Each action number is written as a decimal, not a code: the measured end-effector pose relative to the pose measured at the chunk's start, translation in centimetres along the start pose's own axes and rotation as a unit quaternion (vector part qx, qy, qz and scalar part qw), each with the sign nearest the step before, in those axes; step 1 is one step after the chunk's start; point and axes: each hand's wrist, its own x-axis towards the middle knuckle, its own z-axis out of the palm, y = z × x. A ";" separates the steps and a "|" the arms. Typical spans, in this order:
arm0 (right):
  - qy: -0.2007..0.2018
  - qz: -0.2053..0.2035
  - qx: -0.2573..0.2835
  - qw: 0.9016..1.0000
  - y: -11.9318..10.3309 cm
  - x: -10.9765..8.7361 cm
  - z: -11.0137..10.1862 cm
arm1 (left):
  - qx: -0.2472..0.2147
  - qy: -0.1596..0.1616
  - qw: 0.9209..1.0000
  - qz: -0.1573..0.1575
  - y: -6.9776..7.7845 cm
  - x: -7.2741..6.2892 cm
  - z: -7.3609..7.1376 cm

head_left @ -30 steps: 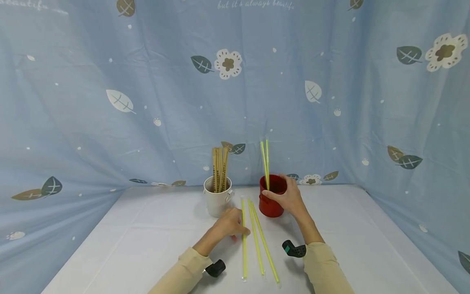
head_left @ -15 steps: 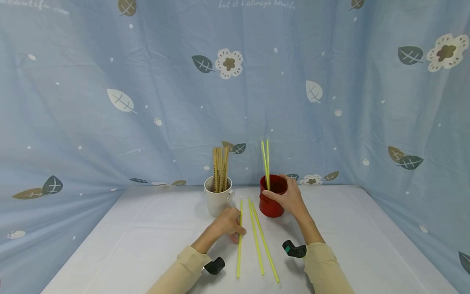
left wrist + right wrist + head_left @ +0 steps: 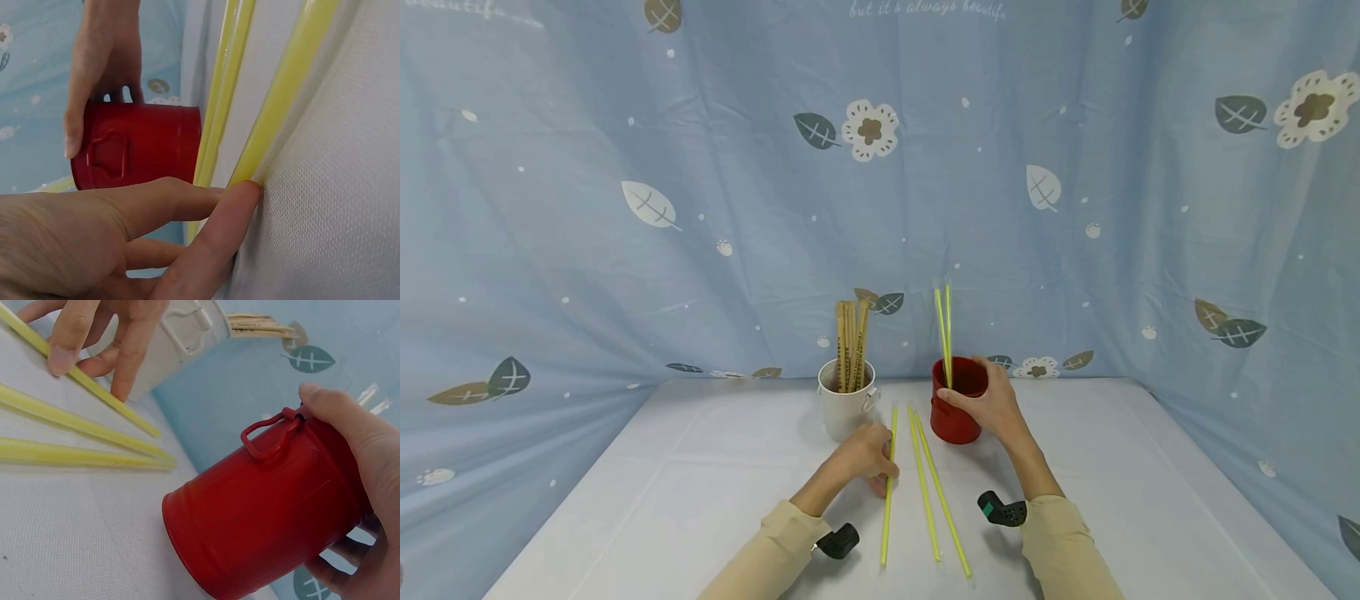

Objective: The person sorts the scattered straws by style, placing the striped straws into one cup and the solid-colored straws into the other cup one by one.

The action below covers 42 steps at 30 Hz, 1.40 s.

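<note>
My left hand (image 3: 862, 454) pinches a yellow straw (image 3: 885, 533) between thumb and fingers. In the left wrist view that straw (image 3: 281, 94) lies on or just above the white cloth. Two more yellow straws, a middle one (image 3: 927, 500) and a right one (image 3: 944, 503), lie side by side to its right, their far ends close together. My right hand (image 3: 991, 406) grips the rim of a red bucket (image 3: 955, 425), which stands upright. Two yellow straws (image 3: 944, 333) in clear wrappers rise from that bucket. Its folded wire handle (image 3: 272, 437) shows in the right wrist view.
A white bucket (image 3: 844, 412) holding several paper-wrapped sticks (image 3: 850, 346) stands behind my left hand. Behind the white-covered table (image 3: 700, 492) hangs a blue patterned curtain (image 3: 737, 167). Black wrist cameras, one on the left (image 3: 838, 542) and one on the right (image 3: 1000, 508), sit by the sleeves.
The left hand has shifted slightly left with the straw, whose near end swung left. The right hand stays on the red bucket, and the other straws lie as before.
</note>
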 end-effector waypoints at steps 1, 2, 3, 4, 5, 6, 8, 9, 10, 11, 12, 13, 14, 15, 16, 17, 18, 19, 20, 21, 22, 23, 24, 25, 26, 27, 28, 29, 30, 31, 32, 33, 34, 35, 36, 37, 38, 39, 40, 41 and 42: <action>0.001 0.002 0.001 1.000 0.0 0.0 0.0 | 0.002 0.001 1.000 0.000 0.0 0.0 0.0; 0.001 0.000 0.000 1.000 0.0 0.0 0.0 | 0.007 0.002 1.000 0.002 0.0 0.0 0.0; 0.001 -0.002 0.000 1.000 0.0 0.1 0.0 | 0.008 0.003 1.000 0.002 0.0 0.1 0.0; 0.001 -0.004 0.000 1.000 0.0 0.1 -0.1 | 0.013 0.005 1.000 0.002 -0.1 0.1 -0.1; 0.002 -0.003 0.001 1.000 0.0 0.1 -0.1 | 0.016 0.006 1.000 0.003 -0.1 0.1 -0.1; 0.002 -0.003 0.001 1.000 0.0 0.1 -0.1 | 0.019 0.008 1.000 0.004 -0.1 0.2 -0.1; 0.001 -0.004 0.001 1.000 0.1 0.1 -0.1 | 0.027 0.012 1.000 0.007 -0.2 0.2 -0.1; 0.001 -0.003 0.002 1.000 0.1 0.1 -0.1 | 0.022 0.011 1.000 0.005 -0.2 0.2 -0.1; 0.001 -0.001 0.002 1.000 0.1 0.1 -0.1 | 0.025 0.012 1.000 0.006 -0.2 0.2 -0.1; 0.001 0.001 0.004 1.000 0.1 0.0 -0.1 | 0.023 0.013 1.000 0.007 -0.2 0.2 -0.1; 0.000 0.002 0.005 1.000 0.1 0.0 -0.1 | 0.019 0.012 1.000 0.006 -0.3 0.2 -0.1; -0.001 0.002 0.005 1.000 0.1 0.0 -0.1 | 0.016 0.013 1.000 0.006 -0.3 0.2 -0.1; -0.002 0.002 0.005 1.000 0.1 0.0 -0.1 | 0.011 0.013 1.000 0.006 -0.3 0.2 -0.1; -0.003 0.004 0.006 1.000 0.0 0.0 -0.1 | 0.006 0.013 1.000 0.006 -0.4 0.2 -0.1; -0.003 0.004 0.007 1.000 0.0 0.0 -0.1 | 0.005 0.016 1.000 0.009 -0.4 0.3 -0.1; -0.003 0.004 0.006 1.000 0.0 0.0 -0.1 | 0.001 0.017 1.000 0.009 -0.4 0.3 -0.1; -0.004 0.004 0.006 1.000 0.0 0.0 -0.1 | 0.003 0.021 1.000 0.015 -0.4 0.3 -0.1; -0.004 0.004 0.007 1.000 0.0 0.0 -0.1 | 0.000 0.023 1.000 0.017 -0.5 0.3 -0.1; -0.004 0.004 0.007 1.000 0.0 0.0 -0.1 | -0.005 0.023 1.000 0.019 -0.5 0.4 -0.1; -0.004 0.004 0.008 1.000 0.0 0.0 -0.1 | -0.007 0.026 0.999 0.023 -0.5 0.4 -0.1; -0.004 0.004 0.009 1.000 0.0 0.0 -0.1 | -0.007 0.029 0.999 0.028 -0.5 0.4 -0.1; -0.004 0.004 0.009 1.000 -0.1 0.0 -0.1 | -0.008 0.031 0.999 0.031 -0.6 0.5 -0.2; -0.004 0.002 0.009 1.000 0.0 0.0 -0.1 | -0.011 0.032 0.999 0.035 -0.6 0.5 -0.1; -0.004 0.001 0.010 1.000 -0.1 -0.1 -0.1 | -0.019 0.029 0.999 0.034 -0.6 0.5 -0.2; -0.003 0.001 0.010 1.000 0.0 -0.1 -0.1 | -0.021 0.029 0.999 0.035 -0.6 0.5 -0.2; -0.003 0.000 0.010 1.000 0.0 -0.1 -0.1 | -0.022 0.028 0.999 0.036 -0.6 0.5 -0.2; -0.003 -0.001 0.008 1.000 0.0 -0.1 -0.1 | -0.026 0.027 0.999 0.038 -0.6 0.5 -0.2; -0.003 0.000 0.008 1.000 0.0 -0.1 -0.1 | -0.029 0.025 0.999 0.036 -0.6 0.5 -0.2; -0.002 0.002 0.007 1.000 0.0 -0.1 -0.1 | -0.035 0.023 0.999 0.035 -0.6 0.4 -0.2; -0.003 0.003 0.006 1.000 0.0 -0.1 -0.1 | -0.039 0.022 0.998 0.035 -0.5 0.4 -0.2; -0.003 0.002 0.004 1.000 0.0 -0.1 -0.1 | -0.042 0.021 0.998 0.033 -0.5 0.4 -0.2; -0.004 0.004 0.004 1.000 0.0 0.0 -0.1 | -0.046 0.021 0.998 0.034 -0.4 0.3 -0.3; -0.003 0.005 0.004 1.000 0.0 0.0 -0.1 | -0.049 0.020 0.998 0.034 -0.4 0.3 -0.3; -0.003 0.007 0.005 1.000 0.0 0.0 -0.1 | -0.051 0.020 0.998 0.032 -0.4 0.3 -0.3; -0.004 0.007 0.005 1.000 0.0 0.0 0.0 | -0.054 0.021 0.998 0.035 -0.4 0.4 -0.3; -0.005 0.006 0.005 1.000 0.1 0.0 0.0 | -0.058 0.021 0.997 0.035 -0.4 0.4 -0.4; -0.005 0.007 0.006 1.000 0.0 0.0 0.0 | -0.060 0.022 0.997 0.037 -0.4 0.4 -0.4; -0.004 0.008 0.008 1.000 0.0 0.0 0.0 | -0.063 0.024 0.997 0.039 -0.3 0.4 -0.4; -0.004 0.007 0.008 1.000 0.0 -0.1 0.0 | -0.067 0.025 0.997 0.040 -0.4 0.4 -0.4; -0.004 0.005 0.008 1.000 0.0 -0.1 0.0 | -0.072 0.026 0.996 0.040 -0.4 0.4 -0.4; -0.003 0.004 0.007 1.000 0.0 -0.1 0.0 | -0.079 0.026 0.996 0.040 -0.3 0.5 -0.4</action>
